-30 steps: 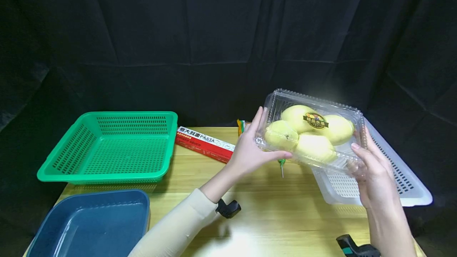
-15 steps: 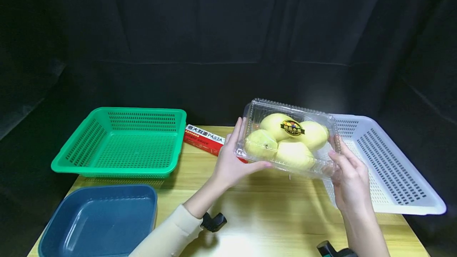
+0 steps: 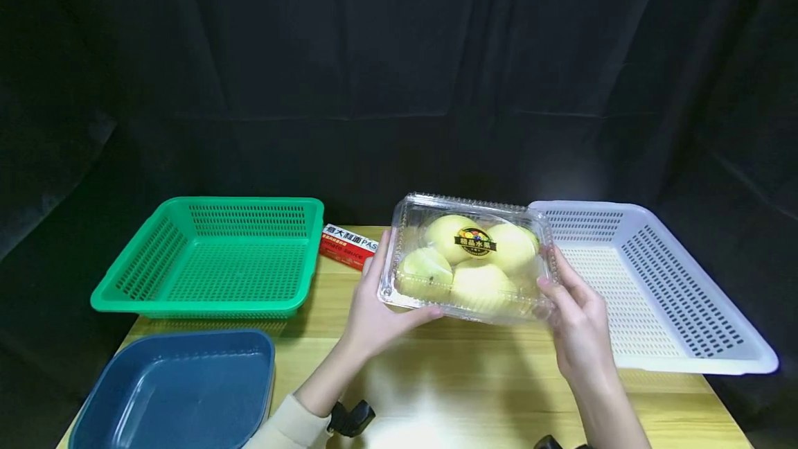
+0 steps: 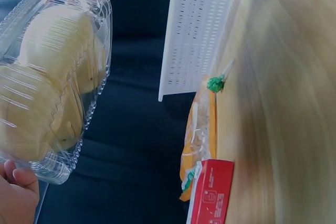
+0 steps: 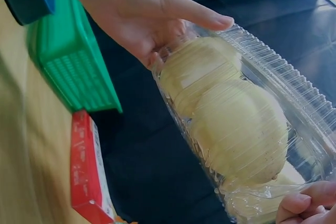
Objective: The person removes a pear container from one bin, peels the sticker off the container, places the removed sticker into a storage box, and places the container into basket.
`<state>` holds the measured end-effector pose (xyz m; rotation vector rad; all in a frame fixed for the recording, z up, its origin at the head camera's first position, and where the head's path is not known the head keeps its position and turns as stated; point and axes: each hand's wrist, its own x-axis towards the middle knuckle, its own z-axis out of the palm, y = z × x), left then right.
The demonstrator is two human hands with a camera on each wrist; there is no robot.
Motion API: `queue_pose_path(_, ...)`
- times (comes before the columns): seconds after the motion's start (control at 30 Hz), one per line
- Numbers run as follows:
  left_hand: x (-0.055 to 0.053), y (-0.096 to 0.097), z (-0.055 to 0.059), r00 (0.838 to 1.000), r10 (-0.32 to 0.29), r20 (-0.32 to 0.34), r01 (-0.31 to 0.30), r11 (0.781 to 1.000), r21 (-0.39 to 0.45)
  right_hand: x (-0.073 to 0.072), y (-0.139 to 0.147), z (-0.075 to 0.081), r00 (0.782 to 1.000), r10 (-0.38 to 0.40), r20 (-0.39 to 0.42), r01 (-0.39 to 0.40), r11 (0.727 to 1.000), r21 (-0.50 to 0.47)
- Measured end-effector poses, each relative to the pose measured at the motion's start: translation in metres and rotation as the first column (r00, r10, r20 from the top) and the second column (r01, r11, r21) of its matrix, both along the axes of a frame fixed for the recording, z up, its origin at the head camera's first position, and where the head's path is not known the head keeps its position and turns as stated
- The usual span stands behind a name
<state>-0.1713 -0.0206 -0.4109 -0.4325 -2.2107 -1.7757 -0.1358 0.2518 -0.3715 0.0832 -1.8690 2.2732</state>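
A clear plastic clamshell box with a ridged rim holds several pale yellow-green round fruits. A dark fruit label sits on its lid. Raised over the table, the box tilts toward the head camera. My left hand grips its left end, thumb along the front edge and fingers at the side. At the opposite end my right hand holds on, its thumb on the near side and fingers partly hidden behind. In the right wrist view the left thumb lies over the rim.
Left stands a green basket, with a blue tray nearer. A white basket is at right. The box partly hides a red-and-white pasta box. The left wrist view shows an orange bag and a green-wrapped lollipop.
Both hands have carried the fruit box leftward and lower, away from the white basket, with both grips kept. More of the white basket shows, and less of the pasta box.
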Motion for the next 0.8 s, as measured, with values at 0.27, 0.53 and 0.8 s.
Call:
queue_pose_path(0.27, 0.016, -0.013, -0.008, 1.0, 0.016, -0.01, -0.016, 1.0, -0.024, 0.007, -0.009, -0.012, 0.999, 0.009, -0.032, -0.009, 1.0, -0.008)
queue_pose_path(0.53, 0.039, -0.03, -0.016, 0.999, 0.046, 0.01, -0.046, 0.999, -0.016, 0.016, -0.024, -0.022, 0.994, 0.061, -0.093, -0.056, 0.997, 0.055)
queue_pose_path(0.8, 0.059, -0.043, -0.034, 0.996, 0.07, 0.06, -0.067, 0.996, -0.054, 0.026, -0.033, -0.037, 0.99, 0.068, -0.12, -0.054, 0.992, 0.118)
